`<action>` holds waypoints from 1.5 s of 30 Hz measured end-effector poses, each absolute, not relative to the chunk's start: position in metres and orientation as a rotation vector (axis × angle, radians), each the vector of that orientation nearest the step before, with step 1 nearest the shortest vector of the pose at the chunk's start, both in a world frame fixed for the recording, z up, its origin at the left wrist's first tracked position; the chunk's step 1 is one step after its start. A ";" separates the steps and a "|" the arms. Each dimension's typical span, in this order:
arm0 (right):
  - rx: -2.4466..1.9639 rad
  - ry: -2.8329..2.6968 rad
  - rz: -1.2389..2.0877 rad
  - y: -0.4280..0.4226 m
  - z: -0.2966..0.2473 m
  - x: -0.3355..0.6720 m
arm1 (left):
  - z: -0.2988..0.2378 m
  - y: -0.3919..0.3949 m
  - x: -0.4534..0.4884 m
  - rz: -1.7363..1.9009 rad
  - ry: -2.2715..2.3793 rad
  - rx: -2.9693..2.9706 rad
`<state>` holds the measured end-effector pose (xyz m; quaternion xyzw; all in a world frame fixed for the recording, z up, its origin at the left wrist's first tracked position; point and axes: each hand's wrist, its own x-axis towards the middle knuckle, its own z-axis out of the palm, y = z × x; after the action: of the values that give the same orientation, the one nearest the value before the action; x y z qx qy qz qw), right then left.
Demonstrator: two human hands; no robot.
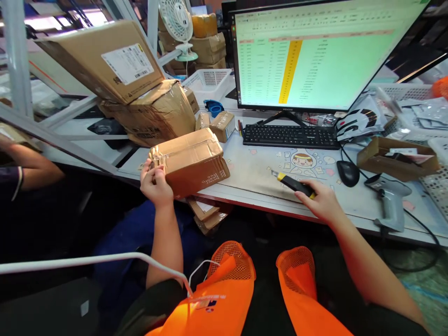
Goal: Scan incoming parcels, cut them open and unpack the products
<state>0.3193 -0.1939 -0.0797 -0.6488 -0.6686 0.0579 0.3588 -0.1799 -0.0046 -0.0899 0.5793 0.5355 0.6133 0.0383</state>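
Note:
My left hand point(157, 185) grips the near left corner of a taped brown cardboard box point(191, 161), fingers closed on its end. The box is tilted at the desk's front edge, with printed text on its side facing me. In my right hand point(324, 200) is a black and yellow box cutter point(296, 184), its blade out and pointing left over the desk mat point(252, 175). Box and cutter are apart. A black mouse point(347, 173) lies just beyond my right hand.
A monitor point(315, 60) stands behind a keyboard point(290, 136). Large boxes point(154, 112) are stacked at left beside a metal frame. On the right are a barcode scanner point(390, 200) and an open small box point(395, 161). Another person's arm point(31, 163) shows at far left.

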 end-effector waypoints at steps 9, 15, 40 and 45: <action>-1.331 -1.978 0.056 -0.176 -0.057 0.248 | -0.055 0.118 -0.204 1.537 1.217 1.523; -1.232 -2.005 -0.198 -0.161 -0.061 0.228 | -0.049 0.117 -0.122 1.336 1.031 1.594; -1.773 -1.427 0.006 -0.216 -0.045 0.323 | -0.041 0.019 -0.111 1.330 1.076 2.295; -1.671 -1.817 -0.082 -0.229 0.026 0.265 | -0.033 -0.061 -0.062 1.170 1.387 2.464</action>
<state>0.2654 -0.2288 0.0258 -0.6388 -0.6945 -0.0312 0.3296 -0.0616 -0.0610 -0.0332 0.8046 0.4530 0.3819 0.0406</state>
